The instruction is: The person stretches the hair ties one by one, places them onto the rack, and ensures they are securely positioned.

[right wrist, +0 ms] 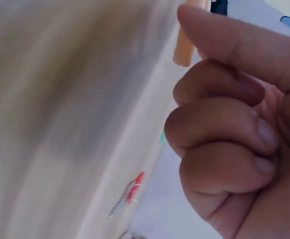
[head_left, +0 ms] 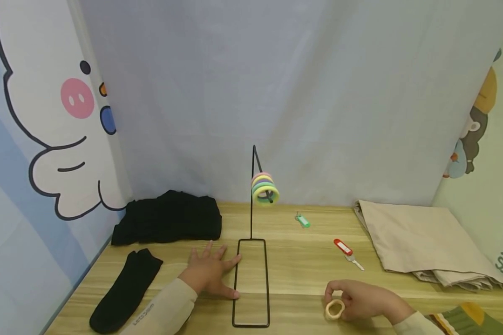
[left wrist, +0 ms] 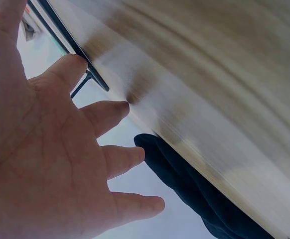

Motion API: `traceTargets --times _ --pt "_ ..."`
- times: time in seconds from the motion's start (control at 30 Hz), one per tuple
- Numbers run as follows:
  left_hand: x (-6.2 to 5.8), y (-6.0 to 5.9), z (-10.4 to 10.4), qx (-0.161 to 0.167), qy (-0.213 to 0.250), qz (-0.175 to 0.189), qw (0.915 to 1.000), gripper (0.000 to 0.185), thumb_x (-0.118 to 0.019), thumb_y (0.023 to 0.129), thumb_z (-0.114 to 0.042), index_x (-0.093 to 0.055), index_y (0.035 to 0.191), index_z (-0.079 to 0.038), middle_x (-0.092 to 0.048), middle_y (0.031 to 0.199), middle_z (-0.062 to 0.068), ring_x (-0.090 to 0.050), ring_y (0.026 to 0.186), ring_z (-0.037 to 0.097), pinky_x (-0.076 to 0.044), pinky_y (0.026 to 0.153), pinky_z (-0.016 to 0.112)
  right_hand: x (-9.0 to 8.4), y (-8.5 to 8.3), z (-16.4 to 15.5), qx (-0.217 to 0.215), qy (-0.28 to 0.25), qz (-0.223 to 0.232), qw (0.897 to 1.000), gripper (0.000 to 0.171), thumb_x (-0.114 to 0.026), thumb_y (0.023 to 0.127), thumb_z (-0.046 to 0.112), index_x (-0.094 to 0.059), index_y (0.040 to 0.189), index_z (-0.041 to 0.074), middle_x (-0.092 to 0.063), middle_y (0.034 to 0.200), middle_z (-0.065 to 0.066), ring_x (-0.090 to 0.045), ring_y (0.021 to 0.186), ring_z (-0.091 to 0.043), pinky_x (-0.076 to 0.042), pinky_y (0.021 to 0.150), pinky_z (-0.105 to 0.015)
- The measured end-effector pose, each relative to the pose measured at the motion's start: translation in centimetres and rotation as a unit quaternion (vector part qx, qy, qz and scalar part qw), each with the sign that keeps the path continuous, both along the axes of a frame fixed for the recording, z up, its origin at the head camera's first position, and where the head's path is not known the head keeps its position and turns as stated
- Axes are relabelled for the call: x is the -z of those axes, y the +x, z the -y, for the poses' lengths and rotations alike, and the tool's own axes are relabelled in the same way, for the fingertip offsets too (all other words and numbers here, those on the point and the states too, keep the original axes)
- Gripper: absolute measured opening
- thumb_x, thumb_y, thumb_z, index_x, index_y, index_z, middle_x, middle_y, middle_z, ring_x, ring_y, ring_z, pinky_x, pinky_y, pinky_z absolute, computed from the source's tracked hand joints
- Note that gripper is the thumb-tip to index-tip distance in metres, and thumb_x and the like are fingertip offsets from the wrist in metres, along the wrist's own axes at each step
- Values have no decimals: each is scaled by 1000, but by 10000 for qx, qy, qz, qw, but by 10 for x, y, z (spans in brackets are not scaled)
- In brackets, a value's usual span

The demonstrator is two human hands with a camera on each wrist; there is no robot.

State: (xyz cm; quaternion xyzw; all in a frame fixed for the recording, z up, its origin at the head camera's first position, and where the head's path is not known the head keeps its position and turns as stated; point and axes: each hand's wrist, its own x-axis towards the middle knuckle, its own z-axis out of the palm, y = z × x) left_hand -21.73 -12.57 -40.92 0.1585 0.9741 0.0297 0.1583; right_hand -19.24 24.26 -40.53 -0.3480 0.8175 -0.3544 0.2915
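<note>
A black wire stand rises from a rectangular base on the wooden table, with several pastel hair rings hung on its slanted arm. My left hand lies flat with spread fingers beside the base's left rail. My right hand sits near the front edge, fingers curled, pinching a cream hair ring, whose edge shows past the thumb.
A black sock lies at the front left, a black folded cloth behind it. A green key tag and a red key tag lie right of the stand. Folded beige cloth fills the right side.
</note>
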Motion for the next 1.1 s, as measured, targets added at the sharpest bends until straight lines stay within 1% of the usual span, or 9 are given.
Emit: traceTargets --times 0.13,0.3,0.4,0.47,0.63,0.73,0.9,0.97,1.1 --pt "0 0 0 6 4 37 10000 91 -61 65 -74 -32 143 -39 -24 153 10 -10 140 44 -10 101 73 -7 -1 6 -111 -167 -300 9993 28 -62 80 -3 -53 102 11 -22 55 13 -21 47 3 -28 47 -13" --pt "1 1 0 18 26 17 10000 91 -61 64 -74 -32 143 -38 -24 153 10 -10 140 44 -10 101 73 -22 0 16 -257 -368 -523 9976 25 -64 84 4 -52 104 12 -19 56 9 -21 49 3 -33 51 -14" --pt "1 1 1 32 11 13 10000 91 -60 64 -74 -32 143 -38 -24 153 10 -11 140 44 -10 100 73 -32 2 22 -317 -390 -734 9960 26 -64 84 7 -51 105 15 -21 56 9 -21 50 4 -33 53 -13" --pt "2 1 1 31 6 14 10000 91 -60 64 -75 -31 143 -39 -24 153 10 -11 140 44 -10 101 73 -38 4 27 -365 -454 -773 9953 26 -64 85 7 -51 106 15 -20 56 7 -21 51 4 -33 54 -14" --pt "3 0 2 43 13 -6 10000 91 -60 64 -75 -31 143 -39 -25 153 10 -11 140 44 -10 100 74 -53 12 40 -302 -502 -993 9933 25 -63 87 13 -51 109 16 -22 59 10 -20 52 5 -32 54 -13" --pt "3 0 2 63 -10 -33 10000 91 -60 64 -76 -31 143 -40 -26 152 10 -12 140 44 -11 100 74 -59 17 47 -250 -540 -1333 9893 24 -63 88 16 -50 109 17 -23 60 10 -20 53 6 -31 53 -12" --pt "3 0 2 82 -41 -66 9999 91 -59 64 -76 -31 143 -40 -26 152 10 -13 140 44 -12 100 74 -67 24 57 -161 -625 -1973 9782 24 -63 88 18 -49 108 19 -26 61 8 -22 55 8 -29 52 -10" --pt "3 0 2 71 -36 -67 9999 91 -59 64 -76 -31 143 -40 -26 152 10 -13 140 44 -11 100 74 -70 26 61 -131 -671 -2117 9749 24 -63 88 19 -49 108 20 -27 62 8 -23 55 8 -28 52 -9" --pt "2 -1 2 50 -7 -53 10000 91 -59 63 -76 -31 143 -40 -25 153 9 -12 140 44 -11 100 74 -77 29 70 -95 -875 -2218 9711 24 -62 89 19 -49 109 20 -27 61 5 -23 55 8 -29 51 -9"
